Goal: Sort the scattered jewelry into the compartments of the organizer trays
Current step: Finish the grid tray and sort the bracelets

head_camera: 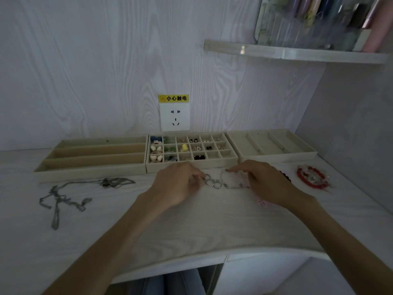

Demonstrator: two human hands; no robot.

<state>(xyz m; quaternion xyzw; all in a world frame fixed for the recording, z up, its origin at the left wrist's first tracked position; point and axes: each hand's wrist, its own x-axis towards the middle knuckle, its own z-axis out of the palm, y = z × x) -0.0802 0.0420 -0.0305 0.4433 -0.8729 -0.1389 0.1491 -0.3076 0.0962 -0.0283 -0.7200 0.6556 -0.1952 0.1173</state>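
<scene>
I am pinching the ring end of the silver bracelet (223, 184) with my left hand (177, 184) and its far end with my right hand (265, 182), just at six o'clock of the grid tray (191, 166), and a loose pinch risks it slipping onto the surface (191, 226).

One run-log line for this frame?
left hand: pinches silver bracelet | right hand: holds other end | trays: untouched

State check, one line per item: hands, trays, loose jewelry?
left hand: pinches ring bracelet
right hand: pinches the bracelet's other end
ring bracelet: on desk, between hands
left tray: long slots bare
middle tray: partly filled
right tray: looks bare
necklaces: tangled, unsorted
red bracelets: piled, unsorted
</scene>
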